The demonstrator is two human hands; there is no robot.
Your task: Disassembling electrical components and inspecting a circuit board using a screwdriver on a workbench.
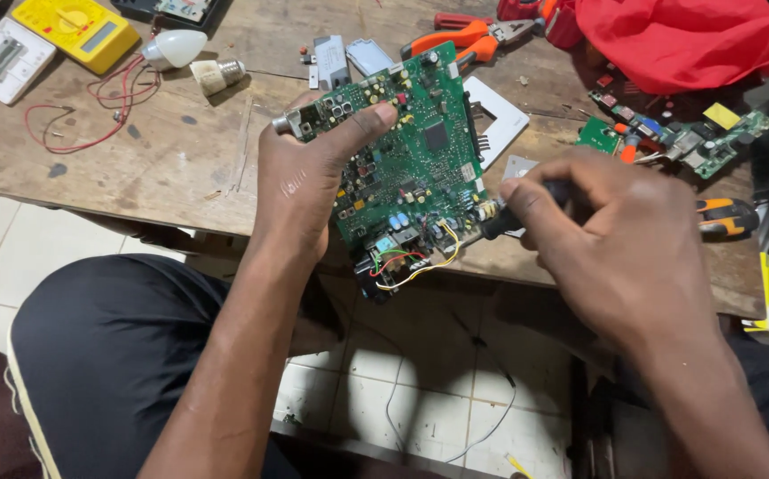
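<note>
Wooden table (180, 168): a yellow multimeter (76, 29), white bulb (174, 48) and red wire (91, 115) are placed far left; orange-handled pliers (464, 37) and red cloth (686, 40) far right; a small green board (677, 140) right.

Green circuit board (406, 160): held tilted above the near table edge, centre. It is clamped by the left hand (300, 182), thumb laid over the upper face.

Black-handled tool (513, 217): pinched by the right hand (615, 244), fingers curled; its tip is set against the board's lower right corner.
</note>
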